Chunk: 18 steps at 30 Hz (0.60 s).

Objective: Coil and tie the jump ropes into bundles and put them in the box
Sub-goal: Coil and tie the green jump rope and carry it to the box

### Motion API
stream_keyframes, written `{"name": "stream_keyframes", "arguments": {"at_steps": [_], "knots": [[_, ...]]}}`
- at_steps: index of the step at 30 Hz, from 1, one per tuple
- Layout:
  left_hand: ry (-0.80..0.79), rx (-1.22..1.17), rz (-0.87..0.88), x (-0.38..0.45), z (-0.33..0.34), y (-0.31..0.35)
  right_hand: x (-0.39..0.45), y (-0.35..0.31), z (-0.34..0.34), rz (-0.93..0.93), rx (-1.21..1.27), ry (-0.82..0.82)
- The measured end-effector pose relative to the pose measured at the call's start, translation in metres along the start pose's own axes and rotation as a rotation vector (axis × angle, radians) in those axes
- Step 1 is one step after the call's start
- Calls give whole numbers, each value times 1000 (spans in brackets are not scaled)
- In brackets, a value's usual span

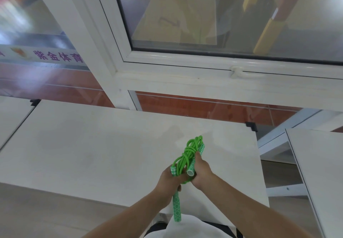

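Note:
A green jump rope (188, 153) is coiled into a bundle with wraps around its middle, held above the white table (104, 145). My left hand (169, 180) grips one green-and-white patterned handle (176, 210), which hangs down below the fist. My right hand (201, 171) grips the other handle (192, 169) together with the coil, thumb up against the rope. No box is in view.
A white window frame (167, 74) and glass stand behind the table. Another white table (319, 163) sits to the right, with a gap and a metal frame between. A third table edge (11, 117) shows at the left.

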<state>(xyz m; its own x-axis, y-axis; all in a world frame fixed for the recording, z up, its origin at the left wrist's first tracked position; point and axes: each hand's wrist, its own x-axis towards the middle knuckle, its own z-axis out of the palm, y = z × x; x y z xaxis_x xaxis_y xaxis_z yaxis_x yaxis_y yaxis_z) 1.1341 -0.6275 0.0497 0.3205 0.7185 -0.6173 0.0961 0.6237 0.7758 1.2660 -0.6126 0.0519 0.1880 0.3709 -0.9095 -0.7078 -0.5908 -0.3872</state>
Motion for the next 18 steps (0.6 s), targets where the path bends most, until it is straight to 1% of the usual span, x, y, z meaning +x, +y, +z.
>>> {"name": "stream_keyframes", "arguments": {"at_steps": [3, 5, 7, 10, 15, 18], "knots": [[45, 25, 13, -5, 7, -4, -2, 3, 3, 27, -6, 39], [67, 53, 17, -7, 10, -6, -3, 5, 5, 15, -27, 94], [39, 92, 22, -7, 11, -6, -3, 6, 6, -18, -60, 170], [-6, 162, 22, -6, 10, -6, -5, 6, 6, -55, -100, 230], [-53, 144, 60, -8, 3, -6, -12, 8, 5, -107, -175, 235], [26, 145, 55, -8, 6, -3, -15, 12, 5, -121, -213, 243]]}}
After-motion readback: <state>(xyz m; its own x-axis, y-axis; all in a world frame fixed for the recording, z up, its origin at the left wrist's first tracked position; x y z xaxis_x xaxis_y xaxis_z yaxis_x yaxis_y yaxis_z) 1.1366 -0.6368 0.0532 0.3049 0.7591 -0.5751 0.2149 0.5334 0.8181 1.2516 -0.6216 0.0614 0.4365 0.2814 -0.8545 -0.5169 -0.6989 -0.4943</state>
